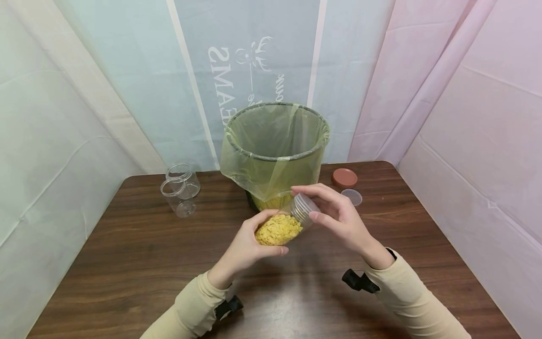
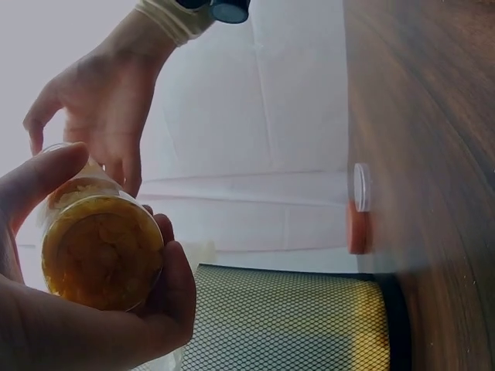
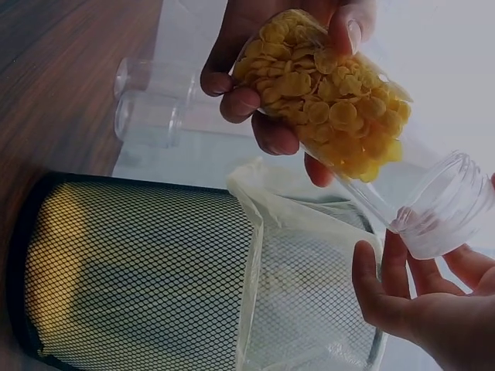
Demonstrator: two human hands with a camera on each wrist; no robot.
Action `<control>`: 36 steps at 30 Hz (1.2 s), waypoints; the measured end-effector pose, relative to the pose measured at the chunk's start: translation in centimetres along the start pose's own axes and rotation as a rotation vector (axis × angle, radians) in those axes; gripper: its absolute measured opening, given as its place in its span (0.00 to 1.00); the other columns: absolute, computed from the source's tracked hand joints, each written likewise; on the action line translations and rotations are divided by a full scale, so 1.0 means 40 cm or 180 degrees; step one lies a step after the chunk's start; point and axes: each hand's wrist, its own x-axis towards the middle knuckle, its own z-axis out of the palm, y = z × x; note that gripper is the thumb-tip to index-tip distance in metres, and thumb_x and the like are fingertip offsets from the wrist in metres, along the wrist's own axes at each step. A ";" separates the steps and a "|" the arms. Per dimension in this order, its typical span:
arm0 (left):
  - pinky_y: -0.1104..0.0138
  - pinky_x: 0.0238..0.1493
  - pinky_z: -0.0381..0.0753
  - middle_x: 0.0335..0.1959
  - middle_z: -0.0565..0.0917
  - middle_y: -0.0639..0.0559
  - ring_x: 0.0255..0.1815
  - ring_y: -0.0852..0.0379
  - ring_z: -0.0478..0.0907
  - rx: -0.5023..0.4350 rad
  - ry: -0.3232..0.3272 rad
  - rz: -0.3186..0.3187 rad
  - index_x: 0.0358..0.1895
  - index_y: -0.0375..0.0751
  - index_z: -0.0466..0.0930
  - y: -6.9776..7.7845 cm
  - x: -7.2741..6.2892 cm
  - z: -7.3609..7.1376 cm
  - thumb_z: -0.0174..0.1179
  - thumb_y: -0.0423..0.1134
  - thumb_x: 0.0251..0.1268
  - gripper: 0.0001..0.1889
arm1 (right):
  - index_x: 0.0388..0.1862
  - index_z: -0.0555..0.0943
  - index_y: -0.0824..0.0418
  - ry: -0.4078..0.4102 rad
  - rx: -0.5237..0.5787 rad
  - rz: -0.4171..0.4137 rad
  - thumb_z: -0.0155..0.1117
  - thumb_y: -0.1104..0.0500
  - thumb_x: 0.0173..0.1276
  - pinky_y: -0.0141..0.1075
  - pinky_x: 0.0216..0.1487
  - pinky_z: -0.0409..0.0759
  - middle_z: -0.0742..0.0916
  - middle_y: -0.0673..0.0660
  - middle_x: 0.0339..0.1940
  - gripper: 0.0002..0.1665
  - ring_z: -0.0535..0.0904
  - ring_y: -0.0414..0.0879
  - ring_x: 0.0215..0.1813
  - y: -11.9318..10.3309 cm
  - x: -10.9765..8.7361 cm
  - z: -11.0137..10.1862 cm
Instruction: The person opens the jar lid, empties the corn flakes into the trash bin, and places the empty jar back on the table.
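A clear plastic jar (image 1: 304,207) of yellow flakes (image 1: 278,230) lies tilted between both hands, in front of the lined mesh bin, its threaded mouth raised to the right. My left hand (image 1: 250,240) grips the jar's lower body, thumb on the near side and fingers round the far side. Up at the threaded neck (image 3: 452,202), my right hand (image 1: 338,214) holds the jar lightly between thumb and fingers. The flakes fill the lower part of the jar, seen through its base (image 2: 102,251) in the left wrist view.
The black mesh bin (image 3: 139,270) with a yellowish liner bag (image 1: 250,167) stands at the back middle. Two clear jars (image 1: 186,192) sit at the back left. A red lid (image 1: 345,177) and a clear disc (image 1: 352,197) lie at the back right of the wooden table (image 1: 127,263).
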 end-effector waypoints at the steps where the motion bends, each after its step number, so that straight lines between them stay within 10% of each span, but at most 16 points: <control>1: 0.68 0.47 0.75 0.52 0.81 0.53 0.45 0.58 0.76 -0.0045 -0.0011 0.0001 0.55 0.49 0.76 -0.002 0.001 0.001 0.74 0.31 0.40 0.32 | 0.62 0.71 0.72 0.0010 -0.0018 -0.0014 0.55 0.71 0.63 0.34 0.61 0.73 0.77 0.69 0.59 0.26 0.72 0.54 0.63 -0.001 0.001 0.000; 36: 0.67 0.52 0.77 0.49 0.80 0.48 0.49 0.57 0.77 -0.0487 0.0358 -0.0006 0.55 0.45 0.75 -0.017 0.008 0.017 0.76 0.24 0.33 0.36 | 0.60 0.74 0.70 0.1120 -0.0528 0.0404 0.62 0.72 0.62 0.25 0.49 0.78 0.75 0.60 0.57 0.25 0.77 0.41 0.50 0.002 -0.032 -0.066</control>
